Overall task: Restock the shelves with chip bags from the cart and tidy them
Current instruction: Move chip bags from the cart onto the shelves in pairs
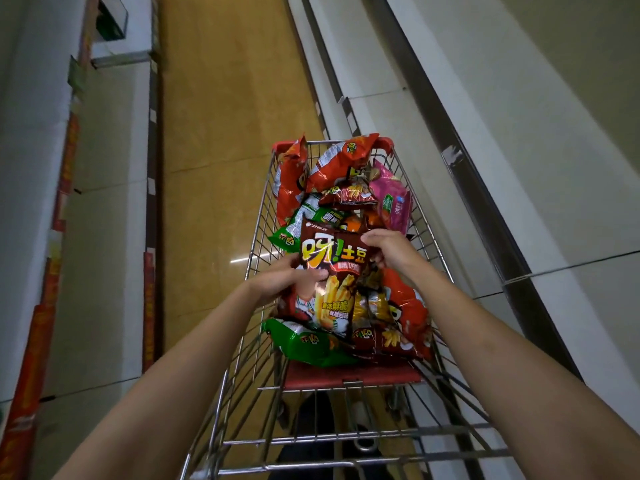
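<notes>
A wire shopping cart stands in the aisle before me, filled with several chip bags in red, green, pink and brown. Both my hands hold a dark brown chip bag upright over the cart's middle. My left hand grips its left edge, with the thumb across the front. My right hand pinches its upper right corner. Under it lie a green bag and a red bag. Further in sit a red bag and a pink bag.
Pale shelf units run along both sides: the left shelf with red price strips on its edges, the right shelf close to the cart. The tan aisle floor stretches ahead. The cart's red child-seat flap is near me.
</notes>
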A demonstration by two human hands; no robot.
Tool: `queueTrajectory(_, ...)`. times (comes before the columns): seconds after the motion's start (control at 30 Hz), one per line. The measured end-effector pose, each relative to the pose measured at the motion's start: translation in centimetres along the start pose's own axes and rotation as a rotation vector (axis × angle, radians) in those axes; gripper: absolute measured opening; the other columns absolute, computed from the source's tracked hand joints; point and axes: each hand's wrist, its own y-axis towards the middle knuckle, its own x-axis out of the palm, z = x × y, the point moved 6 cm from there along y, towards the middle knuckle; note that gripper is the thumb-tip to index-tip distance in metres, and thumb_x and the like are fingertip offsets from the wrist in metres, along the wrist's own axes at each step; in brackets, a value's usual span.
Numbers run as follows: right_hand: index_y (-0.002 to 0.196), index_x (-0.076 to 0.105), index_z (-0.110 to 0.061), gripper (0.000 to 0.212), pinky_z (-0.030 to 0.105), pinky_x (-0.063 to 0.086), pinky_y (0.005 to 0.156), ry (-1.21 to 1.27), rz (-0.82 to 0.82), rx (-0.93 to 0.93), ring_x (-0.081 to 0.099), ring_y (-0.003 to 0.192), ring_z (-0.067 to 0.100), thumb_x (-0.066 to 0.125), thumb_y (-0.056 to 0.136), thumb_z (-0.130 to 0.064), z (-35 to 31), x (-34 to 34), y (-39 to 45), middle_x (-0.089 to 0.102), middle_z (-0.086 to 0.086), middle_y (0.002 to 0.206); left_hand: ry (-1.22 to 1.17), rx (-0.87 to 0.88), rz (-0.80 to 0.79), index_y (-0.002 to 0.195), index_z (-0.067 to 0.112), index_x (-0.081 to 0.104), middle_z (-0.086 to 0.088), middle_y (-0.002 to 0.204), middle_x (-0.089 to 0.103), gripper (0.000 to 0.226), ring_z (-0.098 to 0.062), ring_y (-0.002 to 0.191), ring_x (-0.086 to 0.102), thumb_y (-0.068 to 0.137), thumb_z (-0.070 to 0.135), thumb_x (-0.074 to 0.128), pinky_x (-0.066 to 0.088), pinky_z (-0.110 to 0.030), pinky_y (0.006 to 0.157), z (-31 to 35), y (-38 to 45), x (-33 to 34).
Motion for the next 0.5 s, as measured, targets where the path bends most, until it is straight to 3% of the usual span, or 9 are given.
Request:
queueTrajectory(0.1, 0.113, 0.053, -0.016, 0.021, 0.022, 0.044, 0.055, 0.054, 0.031, 0.02, 0.055, 0.065, 0.014, 0.042, 0.102, -0.029, 0.2, 0.2, -0.2, 0.059, 0.004, 0.083, -0.087, 0.019, 0.04, 0.125, 0.012, 0.049, -0.013, 0.112, 0.07, 0.075, -0.031, 0.097, 0.069, 0.062, 0.035, 0.084, 0.055, -0.044, 0.089, -0.4, 0.1, 0.1)
queueTrajectory(0.2, 0.122, 0.056, -0.007, 0.034, 0.034, 0.047, 0.081, -0.194, 0.122, 0.036, 0.061, 0.096, 0.022, 0.044, 0.101, -0.031, 1.8, -0.6, 0.3, 0.063, 0.006, 0.104, -0.189, 0.032, 0.074, 0.117, 0.014, 0.053, -0.011, 0.105, 0.071, 0.054, -0.029, 0.09, 0.07, 0.07, 0.026, 0.074, 0.058, -0.039, 0.079, -0.9, 0.3, -0.1)
queueTrajectory(0.27, 0.128, 0.055, -0.006, 0.038, 0.033, 0.042, 0.093, -0.415, 0.146, 0.065, 0.054, 0.116, 0.027, 0.053, 0.097, -0.028, 3.4, -1.3, 0.0, 0.059, 0.008, 0.123, -0.224, 0.027, 0.086, 0.122, 0.013, 0.05, -0.013, 0.109, 0.07, 0.063, -0.03, 0.092, 0.07, 0.069, 0.027, 0.081, 0.058, -0.039, 0.077, -1.4, 0.6, -0.1)
queueTrajectory(0.33, 0.13, 0.053, -0.007, 0.045, 0.033, 0.04, 0.095, -0.573, 0.139, 0.088, 0.05, 0.12, 0.031, 0.061, 0.092, -0.029, 5.6, -1.8, -0.1, 0.054, 0.013, 0.131, -0.238, 0.0, 0.091, 0.123, 0.014, 0.047, -0.014, 0.11, 0.069, 0.066, -0.029, 0.09, 0.07, 0.069, 0.027, 0.082, 0.059, -0.036, 0.071, -2.1, 1.2, 0.1)
queueTrajectory(0.4, 0.14, 0.043, -0.011, 0.063, 0.037, 0.038, 0.101, -0.698, 0.125, 0.158, 0.041, 0.127, 0.034, 0.067, 0.087, -0.036, 8.0, -2.2, -0.3, 0.044, 0.017, 0.138, -0.247, -0.02, 0.089, 0.124, 0.015, 0.045, -0.014, 0.11, 0.069, 0.069, -0.029, 0.088, 0.07, 0.068, 0.03, 0.083, 0.058, -0.034, 0.065, -2.6, 1.6, 0.3)
queueTrajectory(0.5, 0.148, 0.026, -0.017, 0.086, 0.043, 0.035, 0.105, -0.807, 0.065, 0.272, 0.029, 0.134, 0.037, 0.072, 0.081, -0.045, 11.4, -2.5, -0.9, 0.029, 0.015, 0.147, -0.236, -0.043, 0.046, 0.132, 0.012, 0.043, -0.016, 0.116, 0.067, 0.094, -0.031, 0.095, 0.07, 0.055, 0.04, 0.089, 0.058, -0.035, 0.069, -3.2, 2.5, 0.8)
